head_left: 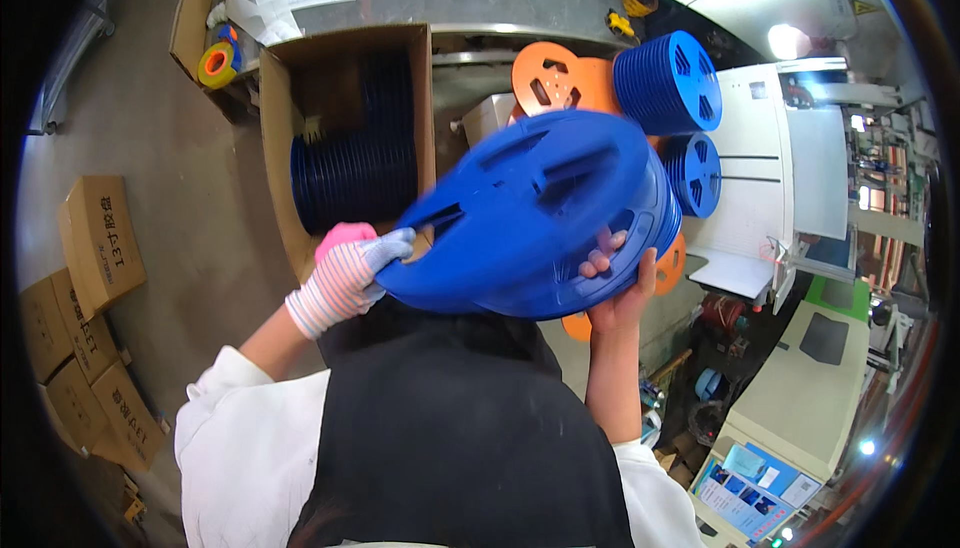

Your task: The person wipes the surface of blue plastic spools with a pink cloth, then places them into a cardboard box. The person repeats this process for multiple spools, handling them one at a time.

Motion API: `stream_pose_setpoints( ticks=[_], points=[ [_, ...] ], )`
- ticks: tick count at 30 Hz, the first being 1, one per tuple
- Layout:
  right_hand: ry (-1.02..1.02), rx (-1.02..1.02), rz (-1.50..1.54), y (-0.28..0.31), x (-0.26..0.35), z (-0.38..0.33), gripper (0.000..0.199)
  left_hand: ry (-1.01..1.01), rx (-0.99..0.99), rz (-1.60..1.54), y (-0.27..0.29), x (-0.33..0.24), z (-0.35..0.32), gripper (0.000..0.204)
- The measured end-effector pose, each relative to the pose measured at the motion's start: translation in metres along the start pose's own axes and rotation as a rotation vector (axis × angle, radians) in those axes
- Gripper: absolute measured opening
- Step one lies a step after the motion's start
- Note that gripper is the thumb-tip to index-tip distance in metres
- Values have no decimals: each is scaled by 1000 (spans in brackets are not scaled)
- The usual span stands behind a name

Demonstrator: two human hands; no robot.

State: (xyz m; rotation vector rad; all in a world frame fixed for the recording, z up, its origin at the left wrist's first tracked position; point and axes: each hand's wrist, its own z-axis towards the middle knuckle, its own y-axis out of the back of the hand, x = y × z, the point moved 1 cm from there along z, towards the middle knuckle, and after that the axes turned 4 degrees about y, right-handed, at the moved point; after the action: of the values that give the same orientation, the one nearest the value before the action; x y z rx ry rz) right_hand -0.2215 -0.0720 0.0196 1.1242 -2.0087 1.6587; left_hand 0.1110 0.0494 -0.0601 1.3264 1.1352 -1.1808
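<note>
Several large blue plastic reels are in front of my body. My left hand (340, 286), in a striped knit glove, is closed on the left edge of the foremost blue reel (475, 248). That reel is tilted and blurred. My bare right hand (628, 296) grips the lower right rim of the blue reels behind it (665, 210), its fingers showing through an opening in the disc. To the left stands an open cardboard box (424, 118) with dark blue reels (355, 183) lined up inside.
Beyond the held reels, orange reels (545, 78) and two stacks of blue reels (655, 78) stand at the right. A grey worktable (420, 3) bears papers. Cardboard boxes (105, 238) sit on the floor at left. Machines (800, 378) line the right side.
</note>
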Motion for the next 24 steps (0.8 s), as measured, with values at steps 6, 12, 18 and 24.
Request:
stream_pose_setpoints(
  ticks=[6,12,18,24],
  points=[
    [-45,-11,-54,3,-1,-7,34,373,-201,-1043,22,-6,-27,28],
    [-64,-24,-17,11,-1,-12,36,412,-189,-1144,30,7,-42,26],
    [-66,-29,-47,9,-3,-15,34,413,-221,-1178,25,13,-46,23],
    [-82,8,-65,9,-5,-12,33,416,-112,-1215,31,7,-40,26]
  ],
)
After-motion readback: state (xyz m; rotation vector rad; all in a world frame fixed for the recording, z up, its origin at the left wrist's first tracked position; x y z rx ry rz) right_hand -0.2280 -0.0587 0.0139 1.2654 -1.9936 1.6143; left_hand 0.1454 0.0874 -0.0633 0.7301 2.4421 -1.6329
